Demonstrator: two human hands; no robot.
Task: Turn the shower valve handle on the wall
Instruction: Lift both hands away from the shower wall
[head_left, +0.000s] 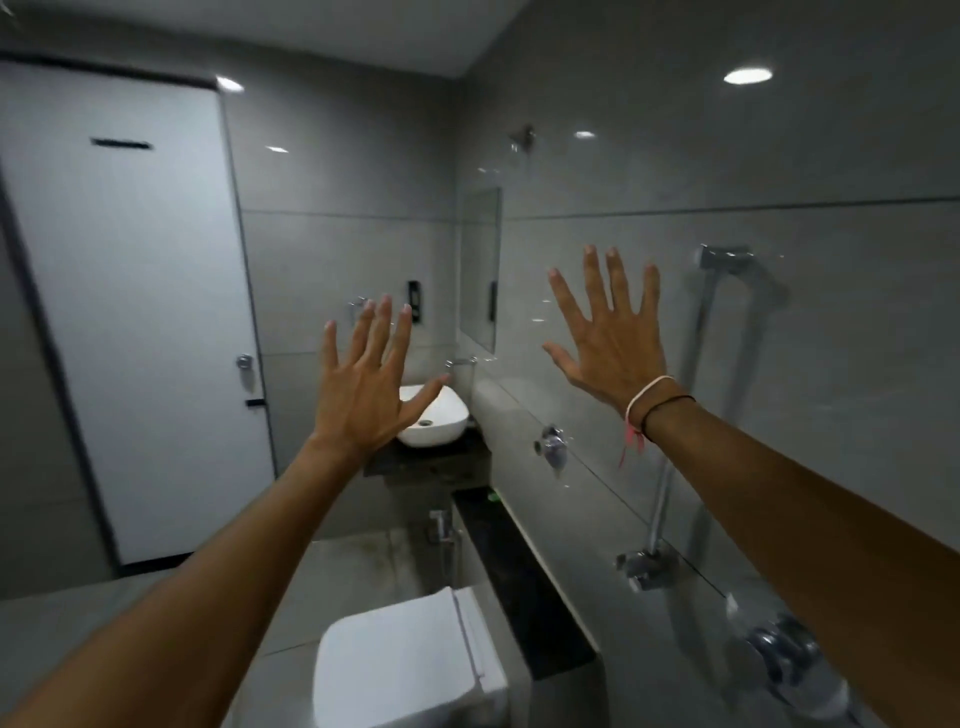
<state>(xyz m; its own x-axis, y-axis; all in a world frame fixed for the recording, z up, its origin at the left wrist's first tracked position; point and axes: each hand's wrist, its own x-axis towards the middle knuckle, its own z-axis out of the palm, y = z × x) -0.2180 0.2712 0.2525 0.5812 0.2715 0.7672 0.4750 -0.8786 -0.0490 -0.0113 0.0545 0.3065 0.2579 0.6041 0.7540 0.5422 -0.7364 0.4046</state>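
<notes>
A chrome shower valve handle (784, 656) juts from the grey tiled wall at the lower right, blurred, just under my right forearm. A chrome riser pipe (691, 374) climbs from a second chrome fitting (644, 566) to a bracket higher up. My left hand (371, 379) is raised in mid-air with fingers spread, holding nothing. My right hand (613, 338) is also raised and spread, empty, with thin bands on its wrist. Both hands are well above and left of the handle, touching nothing.
A small chrome wall tap (551, 447) sits left of the riser. Below are a white toilet (410, 670) and a dark ledge (519, 577). A white basin (434, 423) stands on a dark counter, with a mirror (480, 267) above and a white door (130, 312) at the left.
</notes>
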